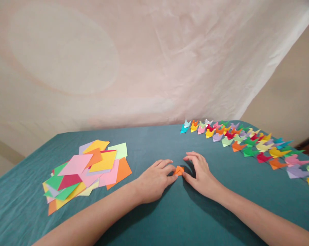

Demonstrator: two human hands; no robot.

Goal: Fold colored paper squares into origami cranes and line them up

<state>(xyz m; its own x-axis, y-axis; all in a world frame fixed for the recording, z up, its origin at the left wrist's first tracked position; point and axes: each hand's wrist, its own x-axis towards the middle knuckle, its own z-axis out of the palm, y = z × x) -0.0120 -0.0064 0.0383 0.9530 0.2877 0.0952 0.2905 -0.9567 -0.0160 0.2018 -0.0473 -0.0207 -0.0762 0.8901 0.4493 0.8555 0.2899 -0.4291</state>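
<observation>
Your two hands at work over a counter (154, 143) draped in blue-green cloth, seen from your head. Take the small folded orange paper (179, 171) as the centre of the dial; it lies on the cloth between your hands. Your left hand (154, 181), between 8 and 9 o'clock, pinches the paper's near-side end between thumb and fingers. Your right hand (202, 174), at 3 o'clock, is loosely spread: its thumb tip is at the paper's edge, its fingers curved and apart from it. At 9 o'clock, beyond your left hand, lies an overlapping heap of coloured paper sheets (76, 165). From 12 round to 3 o'clock, folded paper birds (238, 147) stand close together in slanting rows. A pale hanging sheet (149, 61) fills 12 o'clock behind the counter.
</observation>
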